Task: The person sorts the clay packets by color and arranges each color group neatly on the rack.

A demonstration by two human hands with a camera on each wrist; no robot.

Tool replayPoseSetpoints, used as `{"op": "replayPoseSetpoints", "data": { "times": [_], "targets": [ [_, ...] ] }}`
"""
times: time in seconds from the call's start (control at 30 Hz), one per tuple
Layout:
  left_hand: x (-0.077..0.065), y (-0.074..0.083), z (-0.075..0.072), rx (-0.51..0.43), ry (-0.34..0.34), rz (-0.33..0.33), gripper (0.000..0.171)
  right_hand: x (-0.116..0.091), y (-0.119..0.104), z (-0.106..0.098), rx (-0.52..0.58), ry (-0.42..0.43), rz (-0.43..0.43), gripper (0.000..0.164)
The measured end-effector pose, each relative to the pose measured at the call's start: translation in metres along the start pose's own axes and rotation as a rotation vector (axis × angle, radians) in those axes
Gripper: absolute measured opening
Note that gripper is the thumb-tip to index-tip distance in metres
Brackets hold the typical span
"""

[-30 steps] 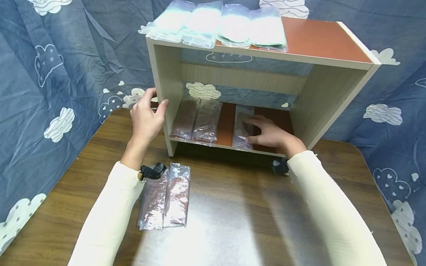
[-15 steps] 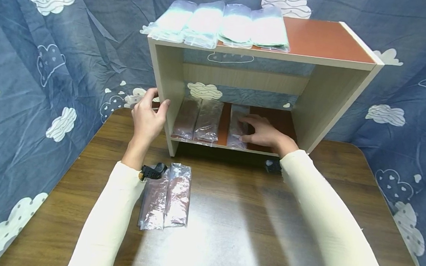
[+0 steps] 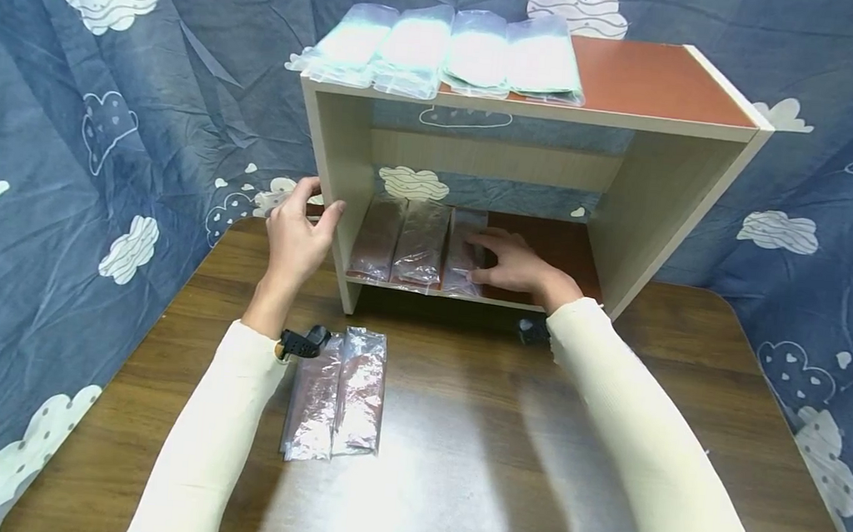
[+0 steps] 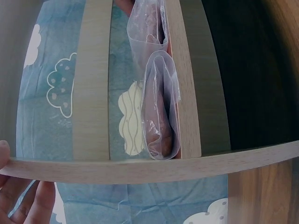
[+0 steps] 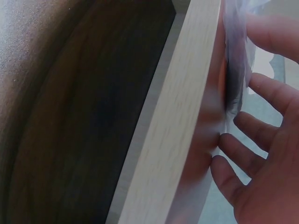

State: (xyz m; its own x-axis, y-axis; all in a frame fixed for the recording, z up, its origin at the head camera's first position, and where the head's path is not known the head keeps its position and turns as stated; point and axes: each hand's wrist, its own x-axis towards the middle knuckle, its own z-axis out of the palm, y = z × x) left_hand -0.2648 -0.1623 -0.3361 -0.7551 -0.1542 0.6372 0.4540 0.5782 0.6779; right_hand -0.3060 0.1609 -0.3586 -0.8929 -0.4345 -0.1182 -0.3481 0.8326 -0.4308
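Three flat clear plastic packets lie on the lower board of a small shelf unit: a left one [image 3: 378, 241], a middle one [image 3: 422, 245] and a right one [image 3: 462, 256]. My right hand [image 3: 513, 263] rests on the right packet, fingertips and thumb along its right side. In the right wrist view, its loosely bent fingers [image 5: 264, 133] touch the crinkled plastic [image 5: 236, 60]. My left hand [image 3: 298, 235] holds the front edge of the unit's left side panel [image 3: 337, 184], thumb inside and fingers outside. The left wrist view shows packet ends [image 4: 161, 112] beyond that panel [image 4: 140, 171].
Several whitish plastic packets [image 3: 413, 48] line the unit's red-brown top [image 3: 659, 80]. Two more shiny packets [image 3: 360, 390] lie on the wooden table [image 3: 451, 435], near my left wrist. A blue curtain with cloud prints [image 3: 208, 73] hangs behind and at both sides.
My right hand has slid the right packet leftward along the lower board, up beside the middle packet. My left hand keeps its hold on the side panel.
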Motion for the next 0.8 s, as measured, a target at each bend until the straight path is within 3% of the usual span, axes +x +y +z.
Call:
{"op": "replayPoseSetpoints", "data": {
  "times": [0.23,0.4,0.53,0.63,0.8],
  "targets": [
    [0.001,-0.004,-0.001,-0.037,-0.025,-0.035,0.03,0.001,-0.003,0.001,0.006,0.007,-0.011,0.074],
    [0.001,-0.005,-0.003,-0.073,-0.038,-0.048,0.028,0.002,0.001,0.002,0.128,0.019,0.024,0.079],
    [0.001,-0.006,-0.004,-0.112,-0.046,-0.07,0.029,0.0,0.005,0.005,0.226,0.08,0.024,0.078],
    [0.001,-0.007,-0.005,-0.127,-0.042,-0.076,0.029,-0.006,0.001,0.009,0.222,0.284,-0.101,0.059],
    [0.003,-0.008,-0.005,-0.13,-0.054,-0.058,0.029,-0.028,-0.022,0.024,0.14,0.814,-0.487,0.016]
  ]
}}
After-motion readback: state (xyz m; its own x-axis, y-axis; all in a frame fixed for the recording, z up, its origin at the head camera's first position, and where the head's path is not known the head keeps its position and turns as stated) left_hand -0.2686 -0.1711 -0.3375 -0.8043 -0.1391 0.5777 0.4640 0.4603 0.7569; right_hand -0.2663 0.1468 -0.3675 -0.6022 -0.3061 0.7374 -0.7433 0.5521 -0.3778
